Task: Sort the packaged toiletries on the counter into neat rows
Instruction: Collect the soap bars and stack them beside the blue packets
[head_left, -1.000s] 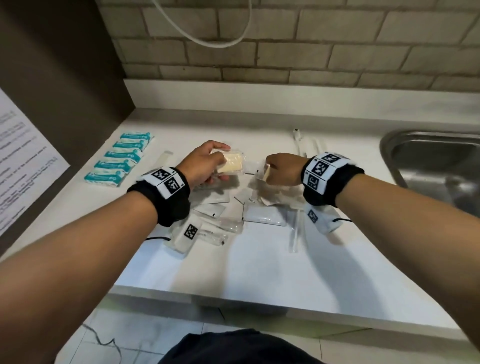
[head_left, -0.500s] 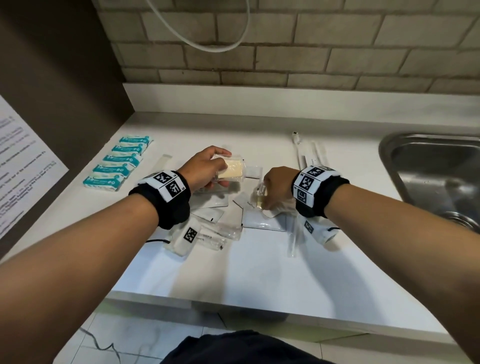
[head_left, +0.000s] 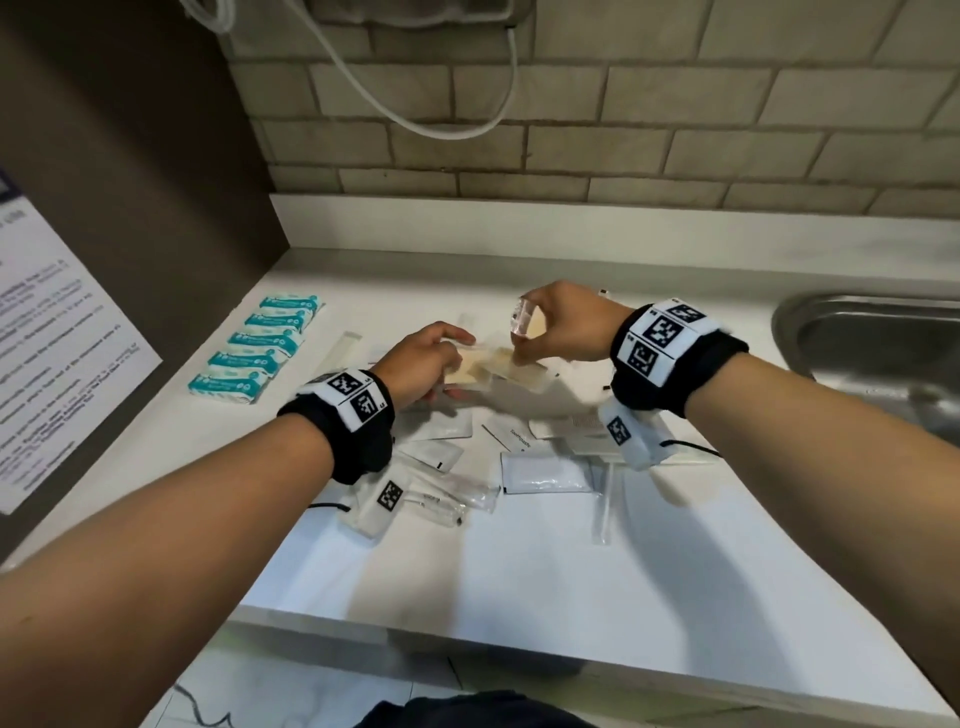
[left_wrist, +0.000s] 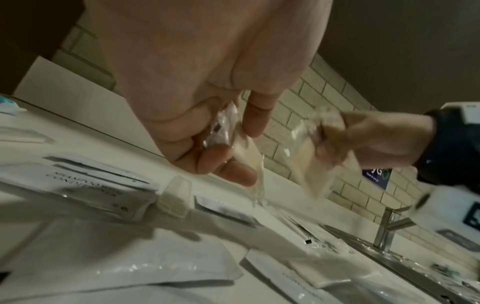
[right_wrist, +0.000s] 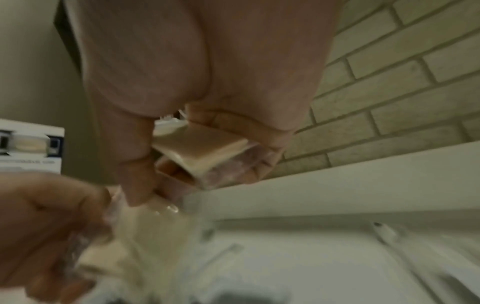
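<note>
My left hand (head_left: 449, 364) grips a cream soap bar in clear wrap (head_left: 467, 373) just above the white counter (head_left: 519, 571). My right hand (head_left: 524, 340) is raised beside it and pinches more wrapped soap (head_left: 525, 321); the right wrist view shows two cream bars (right_wrist: 200, 152) stacked between its fingers. The lowest wrapper (head_left: 511, 366) overlaps the left hand's soap. In the left wrist view my fingers (left_wrist: 233, 174) curl round the wrapped soap (left_wrist: 246, 156). Loose white sachets (head_left: 545, 475) and clear tube packets (head_left: 452, 501) lie mixed under my wrists.
Several teal packets (head_left: 260, 348) lie in a neat row at the left. A steel sink (head_left: 883, 353) is at the right, with a tap (left_wrist: 384, 230). A brown side wall with a printed notice (head_left: 52, 374) bounds the left. A brick wall with a hanging hose (head_left: 415, 119) stands behind.
My right hand rose from the pile with wrapped soap and moved left and up beside the left hand. The left hand kept hold of its soap. The head camera tilted up.
</note>
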